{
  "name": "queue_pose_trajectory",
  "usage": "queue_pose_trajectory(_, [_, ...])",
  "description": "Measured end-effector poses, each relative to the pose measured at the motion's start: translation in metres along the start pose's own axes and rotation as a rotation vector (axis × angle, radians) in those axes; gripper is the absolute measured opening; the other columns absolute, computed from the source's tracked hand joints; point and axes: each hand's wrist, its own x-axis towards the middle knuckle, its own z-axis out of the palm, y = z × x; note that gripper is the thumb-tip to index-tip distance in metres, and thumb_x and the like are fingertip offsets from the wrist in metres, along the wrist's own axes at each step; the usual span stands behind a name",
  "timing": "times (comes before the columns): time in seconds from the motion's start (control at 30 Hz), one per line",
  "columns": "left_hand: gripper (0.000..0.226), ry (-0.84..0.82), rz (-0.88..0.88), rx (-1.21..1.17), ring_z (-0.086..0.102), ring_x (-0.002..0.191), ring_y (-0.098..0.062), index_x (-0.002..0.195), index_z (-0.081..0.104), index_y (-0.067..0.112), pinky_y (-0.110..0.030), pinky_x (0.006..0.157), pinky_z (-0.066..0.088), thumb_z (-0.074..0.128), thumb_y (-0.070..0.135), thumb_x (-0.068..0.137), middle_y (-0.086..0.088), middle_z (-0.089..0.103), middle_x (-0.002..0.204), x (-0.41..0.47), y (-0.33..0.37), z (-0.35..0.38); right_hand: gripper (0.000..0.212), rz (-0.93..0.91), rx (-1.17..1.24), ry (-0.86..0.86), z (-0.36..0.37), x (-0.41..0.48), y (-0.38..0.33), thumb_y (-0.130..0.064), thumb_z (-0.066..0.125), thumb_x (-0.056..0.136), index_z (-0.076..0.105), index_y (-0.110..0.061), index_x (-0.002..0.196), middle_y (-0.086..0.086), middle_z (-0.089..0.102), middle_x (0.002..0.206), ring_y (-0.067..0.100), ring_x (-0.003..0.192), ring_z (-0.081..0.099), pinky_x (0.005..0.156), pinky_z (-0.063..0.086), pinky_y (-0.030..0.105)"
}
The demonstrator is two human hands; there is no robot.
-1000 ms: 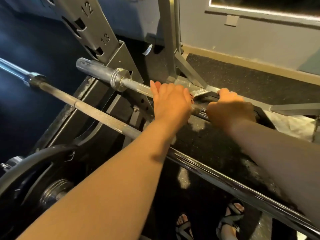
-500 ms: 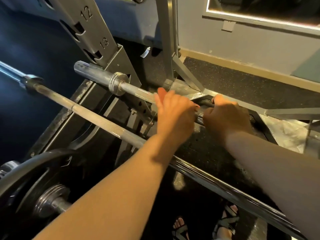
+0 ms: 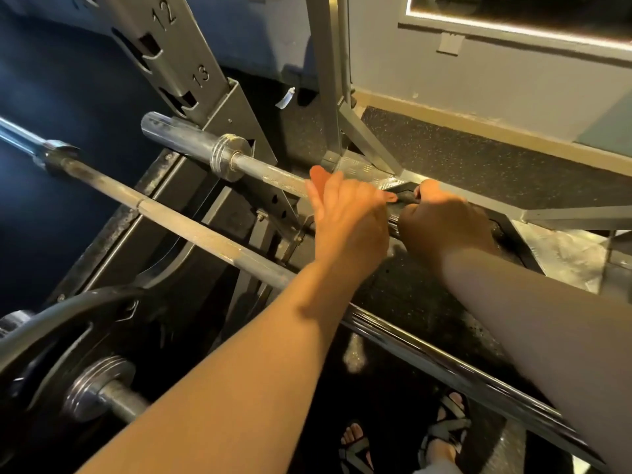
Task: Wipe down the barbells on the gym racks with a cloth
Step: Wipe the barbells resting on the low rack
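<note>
1. The far barbell (image 3: 273, 174) is seen in the middle of the frame, low at the foot of the rack (image 3: 184, 46), with its thick sleeve pointing to the upper left.
2. The left hand (image 3: 345, 217) is laid over its shaft with the fingers nearly straight; nothing is gripped by it.
3. The right hand (image 3: 444, 227), just to the right, is curled round the same shaft. Whether a cloth is held under it cannot be told.
4. The bar is judged to be heavy, stiff steel. It is better left resting where it is and only rubbed along its length.
5. The rough knurled part will probably catch a cloth, while the smooth sleeve is expected to be slippery.
6. A hold is best taken on the knurled shaft, away from the collar.
7. The near barbell (image 3: 205, 234) crosses below it, from the left edge to the lower right.
</note>
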Motion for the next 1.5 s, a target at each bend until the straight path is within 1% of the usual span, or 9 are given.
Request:
queue_pose_trajectory(0.1, [0.022, 0.006, 0.120, -0.284, 0.038, 0.134, -0.030, 0.107, 0.067, 0.021, -0.071, 0.108, 0.030, 0.045, 0.020, 0.106, 0.016, 0.048, 0.114, -0.018, -0.003, -0.002, 0.025, -0.019, 0.002, 0.027, 0.002, -0.002, 0.000, -0.037, 0.038, 0.106, 0.053, -0.018, 0.106, 0.008, 0.058, 0.086, 0.030, 0.085, 0.058, 0.078, 0.049, 0.043])
queue_pose_trajectory(0.2, [0.033, -0.128, 0.296, -0.082, 0.034, 0.144, -0.024, 0.134, 0.055, 0.030, -0.062, 0.121, 0.017, 0.042, 0.024, 0.105, 0.011, 0.053, 0.135, -0.007, -0.033, -0.013, 0.023, -0.035, -0.034, 0.053, 0.003, -0.004, 0.000, -0.034, 0.038, 0.105, 0.052, -0.017, 0.105, 0.007, 0.056, 0.082, 0.029, 0.082, 0.058, 0.076, 0.050, 0.042])
queue_pose_trajectory(0.4, [0.027, -0.020, -0.165, -0.102, 0.021, 0.150, -0.032, 0.112, 0.061, 0.014, -0.061, 0.123, 0.008, 0.036, 0.019, 0.103, -0.005, 0.057, 0.131, 0.003, -0.024, -0.010, 0.022, -0.004, 0.003, -0.010, -0.002, -0.001, -0.003, -0.032, 0.038, 0.101, 0.054, -0.019, 0.109, 0.009, 0.059, 0.087, 0.028, 0.084, 0.057, 0.083, 0.052, 0.047])
queue_pose_trajectory(0.63, [0.035, -0.332, -0.033, -0.388, 0.037, 0.137, -0.014, 0.143, 0.047, 0.024, -0.033, 0.121, 0.025, 0.032, 0.027, 0.111, 0.002, 0.043, 0.147, -0.020, 0.005, -0.013, 0.028, -0.038, -0.047, -0.027, -0.002, -0.001, -0.003, -0.034, 0.038, 0.105, 0.058, -0.015, 0.098, 0.008, 0.062, 0.085, 0.028, 0.084, 0.061, 0.082, 0.054, 0.048])
queue_pose_trajectory(0.83, [0.027, -0.053, 0.274, 0.217, 0.049, 0.123, -0.026, 0.123, 0.060, 0.028, -0.054, 0.115, 0.028, 0.057, 0.038, 0.098, 0.002, 0.064, 0.114, 0.010, -0.058, -0.024, 0.022, -0.037, -0.041, 0.019, 0.000, -0.001, -0.003, -0.031, 0.037, 0.104, 0.055, -0.017, 0.102, 0.005, 0.057, 0.081, 0.024, 0.078, 0.056, 0.074, 0.049, 0.040])
queue_pose_trajectory(1.0, [0.028, 0.169, -0.121, 0.071, 0.047, 0.116, -0.032, 0.086, 0.059, 0.018, -0.058, 0.109, 0.033, 0.036, 0.025, 0.100, -0.001, 0.059, 0.095, 0.024, -0.065, -0.022, 0.023, -0.049, -0.045, 0.028, 0.003, 0.002, -0.001, -0.030, 0.036, 0.104, 0.055, -0.019, 0.109, 0.003, 0.057, 0.080, 0.023, 0.077, 0.058, 0.074, 0.051, 0.040])
queue_pose_trajectory(1.13, [0.028, 0.083, -0.077, -0.089, 0.038, 0.134, -0.045, 0.098, 0.061, 0.015, -0.074, 0.113, 0.023, 0.034, 0.019, 0.102, -0.007, 0.058, 0.113, 0.003, -0.026, 0.003, 0.024, -0.052, -0.030, 0.010, 0.001, 0.003, -0.001, -0.030, 0.036, 0.104, 0.054, -0.019, 0.115, 0.004, 0.057, 0.082, 0.024, 0.081, 0.059, 0.078, 0.053, 0.043])
queue_pose_trajectory(1.33, [0.039, -0.085, 0.175, -0.039, 0.027, 0.149, -0.027, 0.144, 0.044, 0.020, -0.058, 0.123, 0.019, 0.040, 0.029, 0.106, -0.002, 0.040, 0.154, -0.010, -0.030, -0.008, 0.024, -0.035, -0.039, 0.009, 0.003, 0.004, 0.000, -0.032, 0.036, 0.104, 0.055, -0.018, 0.109, 0.003, 0.055, 0.079, 0.025, 0.079, 0.059, 0.070, 0.047, 0.038])
queue_pose_trajectory(1.5, [0.035, 0.096, -0.153, -0.034, 0.028, 0.145, -0.034, 0.127, 0.057, 0.014, -0.060, 0.120, 0.019, 0.033, 0.027, 0.105, -0.009, 0.051, 0.140, 0.012, -0.046, -0.009, 0.022, -0.036, -0.036, 0.003, 0.000, 0.003, 0.001, -0.031, 0.035, 0.102, 0.054, -0.018, 0.103, 0.003, 0.056, 0.080, 0.026, 0.079, 0.057, 0.071, 0.044, 0.038])
